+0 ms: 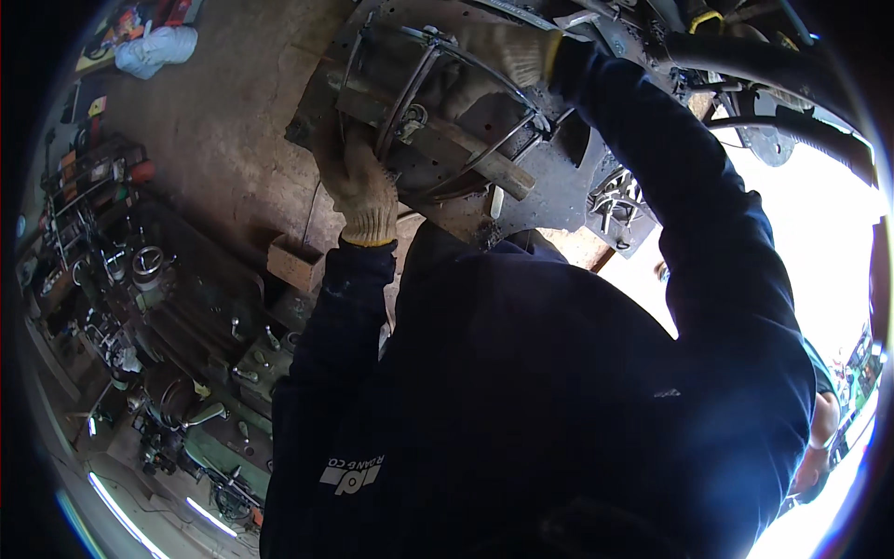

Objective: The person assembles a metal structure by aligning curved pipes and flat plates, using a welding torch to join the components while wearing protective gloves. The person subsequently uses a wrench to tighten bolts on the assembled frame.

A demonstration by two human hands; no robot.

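A round cage of bent steel rods (438, 88) lies on a perforated steel work table (549, 191). A square steel bar (466, 154) runs slantwise under the rods. My left hand (358, 182), in a pale knit glove, grips the near left rim of the rod cage. My right hand (517, 51), gloved the same way, holds the cage's far side, with one rod crossing in front of the fingers. Both dark blue sleeves and my chest fill the lower middle of the view and hide the table's near edge.
A small white stick (496, 201) and a metal clamp fixture (616, 203) lie on the table's near right. Thick black hoses (773, 65) run at the upper right. A lathe (177, 307) and a wooden box (296, 264) stand at the left. Another person (824, 424) is at the right rim.
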